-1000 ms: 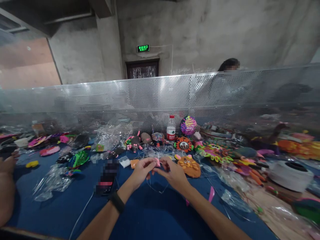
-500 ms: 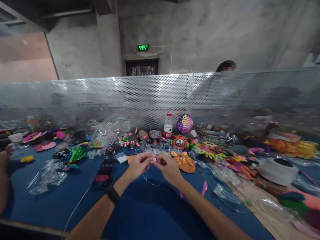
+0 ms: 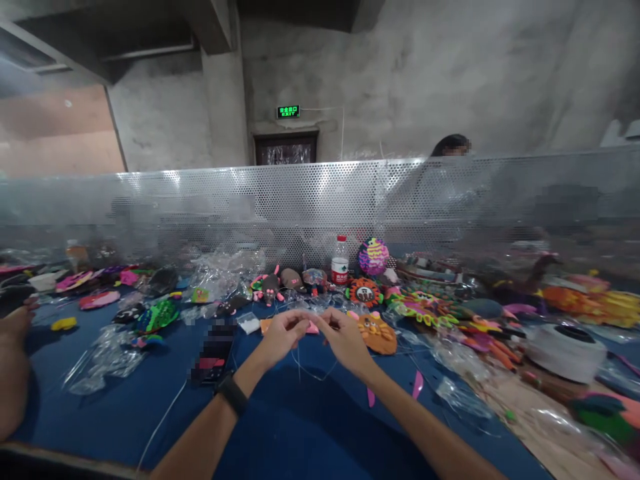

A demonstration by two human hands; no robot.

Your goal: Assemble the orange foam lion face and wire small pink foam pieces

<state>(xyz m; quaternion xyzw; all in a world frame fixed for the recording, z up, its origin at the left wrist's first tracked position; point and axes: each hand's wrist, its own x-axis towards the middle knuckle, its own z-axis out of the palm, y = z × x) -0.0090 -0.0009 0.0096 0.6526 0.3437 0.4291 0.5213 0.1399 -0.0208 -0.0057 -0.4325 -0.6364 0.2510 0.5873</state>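
Above the blue tabletop [image 3: 310, 427], my left hand [image 3: 280, 339] and my right hand [image 3: 346, 341] meet fingertip to fingertip. Between them they pinch a small soft-looking pink piece [image 3: 313, 328], mostly covered by the fingers. A dark band [image 3: 231, 393] circles my left wrist. Just beyond my right hand lies an orange clay animal face [image 3: 381, 337] with pink ears. Thin pale strands curve below the fingers; whether they touch the pink piece I cannot tell. Two pink blade-shaped tools [image 3: 418, 385] rest right of my right forearm.
A phone [image 3: 214, 357] lies left of my hands, with a white cable near it. Colourful clay figures, plastic wrappings [image 3: 107, 360] and a red-capped bottle [image 3: 341, 263] line the perforated metal divider [image 3: 310, 193]. At right stands a white roll [image 3: 565, 350]. Another person's hand [image 3: 13, 353] is far left.
The view has tilted up slightly, so the scene sits lower in the picture. Both hands stay together at the pink piece, with the fingers slightly shifted and more closed over it.
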